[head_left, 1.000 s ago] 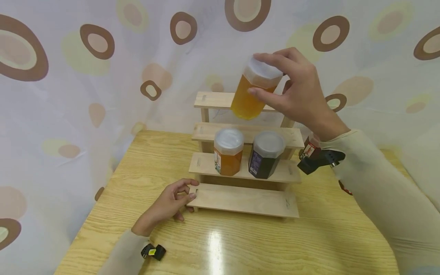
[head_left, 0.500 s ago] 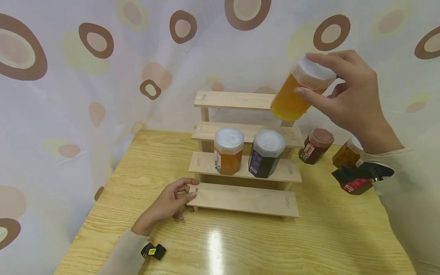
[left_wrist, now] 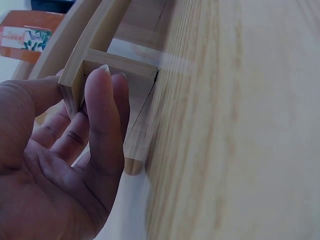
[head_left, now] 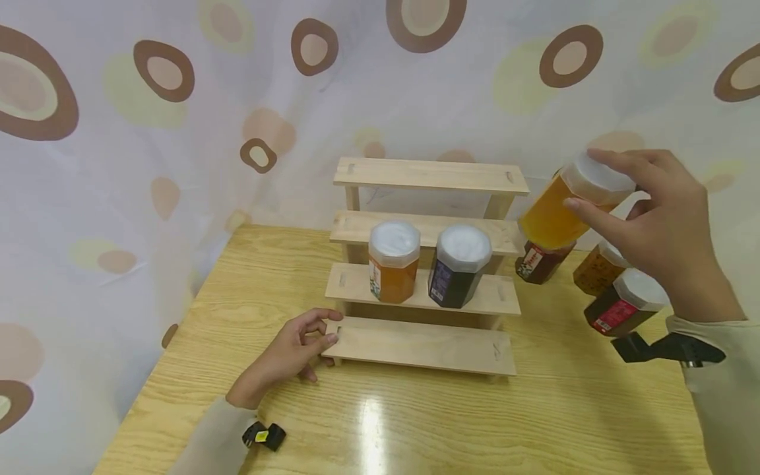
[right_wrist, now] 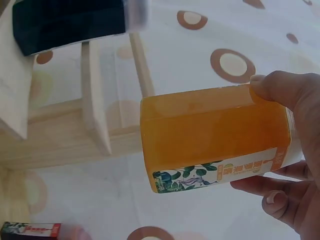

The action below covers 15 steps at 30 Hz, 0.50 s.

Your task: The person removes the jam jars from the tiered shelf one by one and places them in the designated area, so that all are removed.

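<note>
My right hand holds a jar of yellow-orange contents by its white-lidded upper part, thumb on one side and fingers on the other. The jar is raised and tilted, right of a stepped wooden rack. Its fruit label shows in the right wrist view. My left hand grips the left end of the rack's lowest shelf, its fingers around the board end in the left wrist view. An orange jar and a dark jar stand upright on the second shelf from the bottom.
Right of the rack, a dark red jar, a speckled amber jar and a dark jar with a pink label stand on the wooden table. A patterned cloth hangs behind and to the left.
My right hand has carried the yellow-orange jar from before the top shelf to the right and then down, beyond the rack's right end. The left hand stays put.
</note>
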Motion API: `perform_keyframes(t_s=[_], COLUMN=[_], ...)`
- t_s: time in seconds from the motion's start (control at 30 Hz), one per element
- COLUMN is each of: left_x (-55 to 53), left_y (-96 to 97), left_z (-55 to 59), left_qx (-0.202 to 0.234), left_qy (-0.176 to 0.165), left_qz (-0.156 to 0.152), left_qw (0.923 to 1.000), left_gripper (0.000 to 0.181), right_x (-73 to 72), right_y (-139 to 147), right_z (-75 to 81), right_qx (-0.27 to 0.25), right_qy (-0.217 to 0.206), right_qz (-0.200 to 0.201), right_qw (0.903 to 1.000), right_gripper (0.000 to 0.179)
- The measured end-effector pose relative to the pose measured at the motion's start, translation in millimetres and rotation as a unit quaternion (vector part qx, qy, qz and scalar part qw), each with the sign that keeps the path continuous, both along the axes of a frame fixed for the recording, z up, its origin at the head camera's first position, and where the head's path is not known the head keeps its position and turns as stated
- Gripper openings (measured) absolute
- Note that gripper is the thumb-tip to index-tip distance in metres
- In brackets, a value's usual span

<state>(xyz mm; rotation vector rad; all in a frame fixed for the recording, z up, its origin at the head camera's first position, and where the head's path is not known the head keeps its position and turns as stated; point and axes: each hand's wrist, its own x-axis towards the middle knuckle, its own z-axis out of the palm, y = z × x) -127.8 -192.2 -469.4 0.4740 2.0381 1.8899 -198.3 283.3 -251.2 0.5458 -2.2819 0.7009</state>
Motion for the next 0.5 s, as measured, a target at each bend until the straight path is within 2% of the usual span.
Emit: perform_keyframes(t_s=[0.2,0.5], left_x=[-0.1,0.5], left_y=[1.1,0.6], left_z=[-0.1,0.4], left_qx=[-0.007,-0.016], left_qy=[-0.004,-0.009], left_qz=[0.005,0.011], left_qw=[1.0,0.9998], left_gripper=[0.039,0.038], right_x=[4.0,-1.8], right_y=[13,29], right_z=[-22.5,-66.6], right_qx=[-0.008,0.009], right_qy=[-0.016,-0.014], right_qz=[-0.016,0.0], right_qw=[0.9997,0.9999], right_gripper=[0.065,0.067])
